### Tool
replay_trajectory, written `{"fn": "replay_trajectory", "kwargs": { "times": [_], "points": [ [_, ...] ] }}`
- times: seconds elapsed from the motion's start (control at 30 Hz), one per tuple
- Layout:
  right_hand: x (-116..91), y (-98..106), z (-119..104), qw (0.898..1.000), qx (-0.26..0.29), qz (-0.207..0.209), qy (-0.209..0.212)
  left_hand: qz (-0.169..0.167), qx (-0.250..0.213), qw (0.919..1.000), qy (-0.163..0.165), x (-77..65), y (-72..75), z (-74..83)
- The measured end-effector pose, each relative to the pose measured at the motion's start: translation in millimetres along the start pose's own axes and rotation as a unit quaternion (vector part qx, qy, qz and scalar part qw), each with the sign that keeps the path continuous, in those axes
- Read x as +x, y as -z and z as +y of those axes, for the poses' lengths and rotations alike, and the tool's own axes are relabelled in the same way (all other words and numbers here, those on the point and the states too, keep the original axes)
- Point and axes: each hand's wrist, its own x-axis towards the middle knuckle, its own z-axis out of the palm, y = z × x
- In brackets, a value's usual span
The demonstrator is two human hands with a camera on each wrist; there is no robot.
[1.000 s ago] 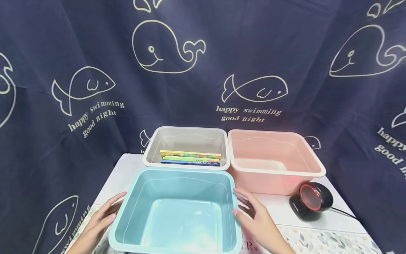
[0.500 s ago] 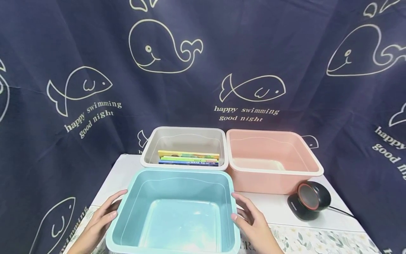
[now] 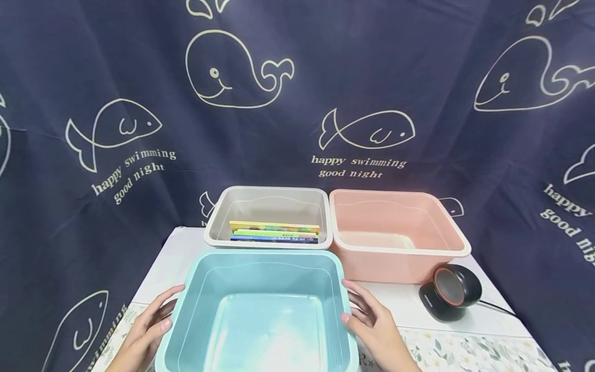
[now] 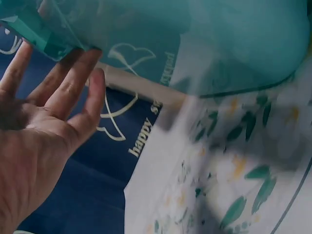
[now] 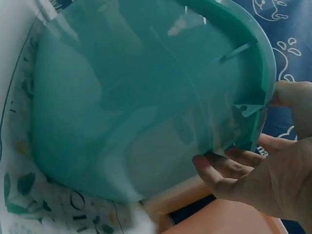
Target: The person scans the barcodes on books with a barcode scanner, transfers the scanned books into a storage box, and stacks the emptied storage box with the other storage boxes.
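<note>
A light blue plastic basin [image 3: 265, 320] stands at the front of the table, its inside bare. My left hand [image 3: 146, 328] is at its left side, with the fingers spread, gently bent and touching the outer wall under the rim. At the right side, my right hand [image 3: 376, 325] rests thumb and fingertips against the rim and outer wall. In the right wrist view, the right fingertips [image 5: 202, 163] lie on the wall below the rim. Behind stands a grey basin [image 3: 274, 191] with several thin books [image 3: 274, 232] lined up inside.
To the right of the grey basin stands a pink basin [image 3: 400, 248]. A black device [image 3: 450, 292] with a round red-ringed face and a cable sits before it. The white table [image 3: 174, 258] carries a floral cloth [image 3: 465, 351]. A navy curtain [image 3: 297, 134] hangs behind.
The blue basin has come slightly toward me, both hands staying at its sides. The view has shifted a little. The red glow on the black device's face has faded.
</note>
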Motion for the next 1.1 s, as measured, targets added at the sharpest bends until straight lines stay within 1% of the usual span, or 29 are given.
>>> {"fn": "replay_trajectory", "kwargs": {
  "times": [0.07, 0.13, 0.2, 0.27, 0.3, 0.37, 0.4, 0.5, 0.53, 0.6, 0.67, 0.73, 0.83, 0.87, 0.9, 0.93, 1.03, 1.1],
  "points": [
    [-2, 9, 0, 0.999, 0.012, -0.029, 0.026, 0.017, 0.01, 0.9997, 0.013, -2.6, -5.6, 5.2],
    [-5, 18, -1, 0.996, 0.028, -0.06, 0.064, 0.035, 0.011, 0.9988, 0.032, -2.4, -11.1, 12.7],
    [-6, 28, -3, 0.991, 0.039, -0.082, 0.103, 0.034, 0.013, 0.999, 0.026, -0.1, -16.0, 20.4],
    [-6, 38, -7, 0.986, 0.041, -0.092, 0.135, 0.029, 0.012, 0.9993, 0.017, 4.1, -21.8, 30.4],
    [-6, 43, -10, 0.984, 0.037, -0.094, 0.147, 0.026, 0.012, 0.9995, 0.01, 6.5, -25.5, 35.7],
    [-5, 54, -19, 0.982, 0.02, -0.092, 0.162, 0.032, 0.017, 0.9993, 0.002, 12.5, -34.9, 48.1],
    [-4, 59, -23, 0.981, 0.011, -0.09, 0.169, 0.038, 0.019, 0.9991, -0.001, 16.2, -39.6, 54.8],
    [-2, 75, -40, 0.982, -0.014, -0.077, 0.169, 0.068, 0.02, 0.9975, -0.002, 28.6, -55.4, 74.8],
    [0, 80, -45, 0.982, -0.01, -0.076, 0.174, 0.076, 0.018, 0.9969, -0.009, 33.2, -60.0, 80.8],
    [3, 90, -54, 0.98, 0.002, -0.074, 0.185, 0.079, 0.008, 0.9965, -0.024, 42.7, -67.4, 92.0],
    [8, 99, -62, 0.976, 0.017, -0.078, 0.203, 0.08, 0.004, 0.996, -0.039, 52.2, -73.0, 102.5],
    [14, 108, -68, 0.968, 0.04, -0.086, 0.232, 0.081, 0.003, 0.9953, -0.053, 61.3, -78.3, 112.2],
    [23, 122, -79, 0.96, 0.056, -0.09, 0.259, 0.087, 0.014, 0.994, -0.065, 76.0, -86.2, 126.1],
    [26, 127, -83, 0.96, 0.059, -0.089, 0.26, 0.091, 0.017, 0.9932, -0.071, 81.1, -89.1, 129.9],
    [29, 132, -86, 0.957, 0.066, -0.091, 0.269, 0.097, 0.02, 0.9924, -0.073, 86.2, -92.2, 133.6],
    [32, 137, -90, 0.958, 0.063, -0.088, 0.267, 0.102, 0.023, 0.9916, -0.076, 91.4, -95.1, 137.0],
    [41, 151, -98, 0.956, 0.073, -0.106, 0.263, 0.105, 0.026, 0.9901, -0.089, 107.2, -102.0, 144.5],
    [46, 159, -101, 0.959, 0.073, -0.11, 0.251, 0.109, 0.025, 0.9897, -0.089, 117.8, -106.5, 148.3]
  ]
}}
